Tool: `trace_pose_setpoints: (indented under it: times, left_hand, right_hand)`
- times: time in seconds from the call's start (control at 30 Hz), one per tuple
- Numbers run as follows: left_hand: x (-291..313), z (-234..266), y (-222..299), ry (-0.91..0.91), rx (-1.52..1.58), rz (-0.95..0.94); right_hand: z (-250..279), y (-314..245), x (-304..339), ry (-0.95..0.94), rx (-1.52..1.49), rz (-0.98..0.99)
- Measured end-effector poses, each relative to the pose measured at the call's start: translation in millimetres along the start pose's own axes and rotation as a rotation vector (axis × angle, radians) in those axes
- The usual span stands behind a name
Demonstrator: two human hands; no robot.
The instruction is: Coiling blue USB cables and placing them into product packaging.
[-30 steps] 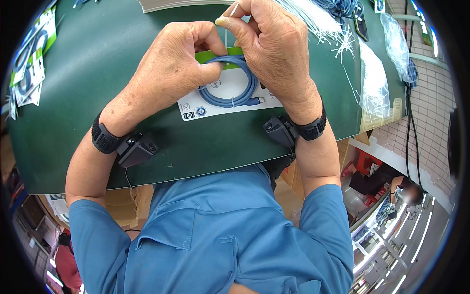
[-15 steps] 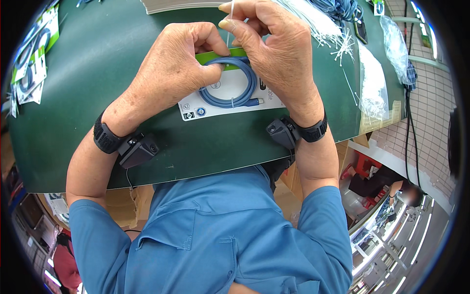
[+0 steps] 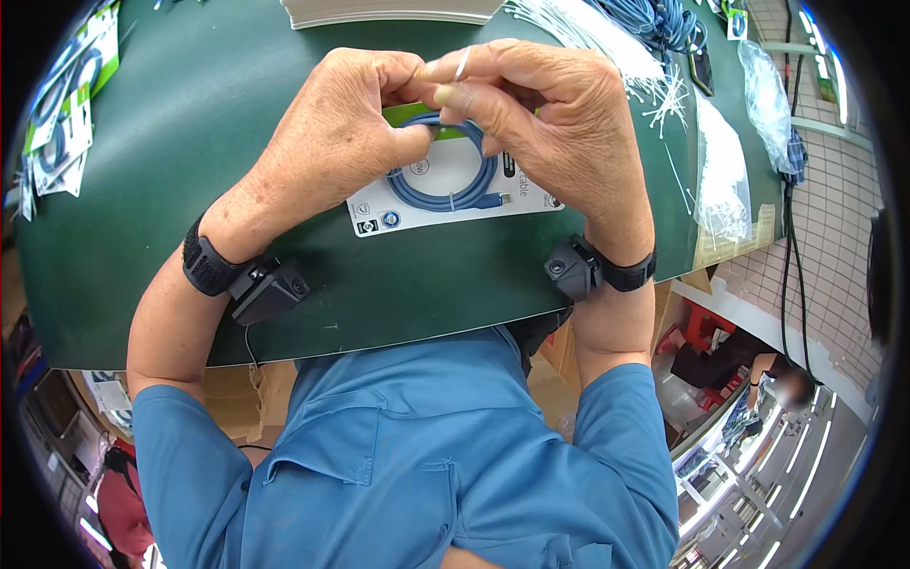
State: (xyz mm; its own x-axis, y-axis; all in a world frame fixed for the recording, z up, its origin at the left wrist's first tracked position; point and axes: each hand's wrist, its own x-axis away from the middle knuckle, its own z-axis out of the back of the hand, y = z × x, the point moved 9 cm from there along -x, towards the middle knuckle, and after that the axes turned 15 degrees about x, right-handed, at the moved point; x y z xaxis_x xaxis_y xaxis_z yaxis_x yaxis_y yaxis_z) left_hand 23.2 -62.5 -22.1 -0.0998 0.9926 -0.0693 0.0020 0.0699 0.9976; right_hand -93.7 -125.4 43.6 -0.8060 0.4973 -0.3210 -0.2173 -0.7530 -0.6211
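A blue cable (image 3: pixel 438 201) lies coiled on a white and green card (image 3: pixel 417 226); a thin tie binds the coil at its lower side. My left hand (image 3: pixel 346 128) is closed on the card's upper left edge, its thumb over the coil. A white cable tie (image 3: pixel 463 63) sticks up between the finger and thumb of my right hand (image 3: pixel 559 123), which pinches it just above the card. The fingertips of both hands meet there. Behind the fingers, the card's top edge and the tie's other end are hidden.
Loose white cable ties (image 3: pixel 607 43) and a bundle of blue cables (image 3: pixel 659 24) lie at the far right, with clear plastic bags (image 3: pixel 725 175) nearer. Carded cables (image 3: pixel 71 114) pile up at the left. A stack of cards (image 3: pixel 389 11) stands at the back. Another person (image 3: pixel 787 384) is at the right.
My right hand has moved down and slightly right, its fingers now lower against the left fingertips. The white tie, upright before, now shows as a short bent piece. My left hand stays put.
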Motion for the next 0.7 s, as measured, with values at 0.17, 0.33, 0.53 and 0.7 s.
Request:
trace_pose_setpoints:
  times: [0.17, 0.33, 0.53, 0.7]
  left_hand:
    - [-1.9, 1.3, 2.0, -0.053, -0.097, 0.075]
    - [-3.4, 3.0, 0.9, -0.043, -0.002, 0.086]
    - [-7.6, 11.8, 4.5, 0.017, -0.009, 0.014]
    - [-8.5, 17.2, 17.6, 0.026, 0.003, -0.066]
  right_hand:
    - [-7.3, 1.7, 5.4, -0.213, -0.170, -0.145]
    - [-8.2, -7.3, 6.2, -0.279, -0.220, 0.041]
    - [-4.3, -12.0, 4.9, -0.267, -0.217, 0.007]
    - [3.3, -23.1, 2.5, -0.080, -0.081, 0.103]
